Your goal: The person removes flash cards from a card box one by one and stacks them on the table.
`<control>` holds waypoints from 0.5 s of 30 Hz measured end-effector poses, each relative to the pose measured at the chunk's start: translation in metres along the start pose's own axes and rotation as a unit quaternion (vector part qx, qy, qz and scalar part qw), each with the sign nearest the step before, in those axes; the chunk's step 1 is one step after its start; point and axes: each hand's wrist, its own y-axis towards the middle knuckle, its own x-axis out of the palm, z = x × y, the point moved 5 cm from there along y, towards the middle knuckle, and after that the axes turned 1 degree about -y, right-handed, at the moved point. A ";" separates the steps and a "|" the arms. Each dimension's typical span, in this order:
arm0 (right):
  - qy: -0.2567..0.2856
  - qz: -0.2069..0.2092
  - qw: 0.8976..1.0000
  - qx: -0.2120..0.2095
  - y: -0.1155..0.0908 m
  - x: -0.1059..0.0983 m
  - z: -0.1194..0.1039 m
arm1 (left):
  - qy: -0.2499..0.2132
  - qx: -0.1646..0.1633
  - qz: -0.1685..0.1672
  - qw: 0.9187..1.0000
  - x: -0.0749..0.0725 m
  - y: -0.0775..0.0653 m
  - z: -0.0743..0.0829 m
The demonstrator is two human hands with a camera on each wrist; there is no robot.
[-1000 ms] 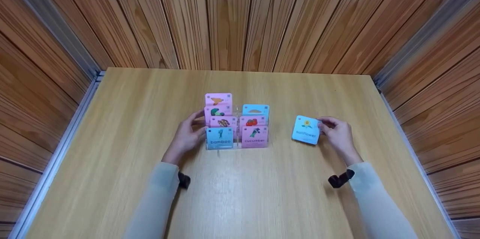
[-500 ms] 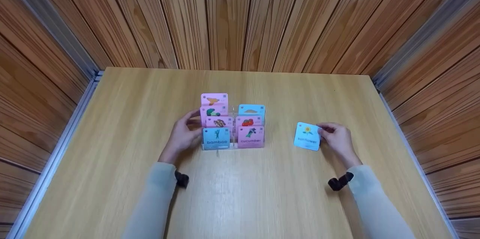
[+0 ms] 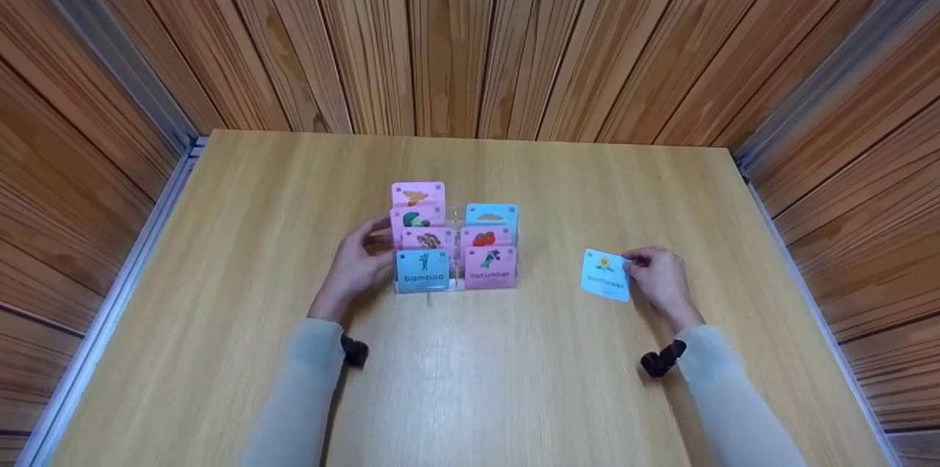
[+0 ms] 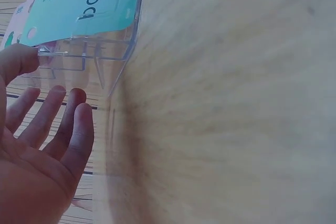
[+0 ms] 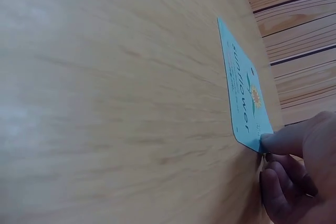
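Note:
A clear card stand (image 3: 456, 283) sits mid-table, with several picture cards in two stepped columns. At its front are a blue bamboo card (image 3: 422, 270) and a pink cucumber card (image 3: 490, 266). My left hand (image 3: 354, 265) holds the stand's left side; in the left wrist view the thumb lies against its clear edge, with the other fingers spread just below. To the right, my right hand (image 3: 661, 277) pinches the right edge of a blue sunflower card (image 3: 604, 276), thumb on top. In the right wrist view this card (image 5: 242, 90) is low over the wood.
Behind the front cards stand a tomato card (image 3: 486, 236), a broccoli card (image 3: 417, 217) and others. Wood-panelled walls (image 3: 448, 34) surround the table (image 3: 440, 393) at the back and sides. Metal rails (image 3: 110, 305) run along its side edges.
The sunflower card, in my right hand, has come down and toward me and looks flatter. The card stand and my left hand have shifted slightly left together.

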 end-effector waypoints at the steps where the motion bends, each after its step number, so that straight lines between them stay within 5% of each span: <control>1: -0.002 -0.001 1.000 0.002 0.000 0.000 0.000 | -0.001 -0.003 0.000 1.000 0.000 0.000 0.000; 15: 0.026 0.004 0.999 0.019 -0.002 -0.004 -0.004 | -0.006 0.018 0.004 1.000 0.002 0.000 -0.001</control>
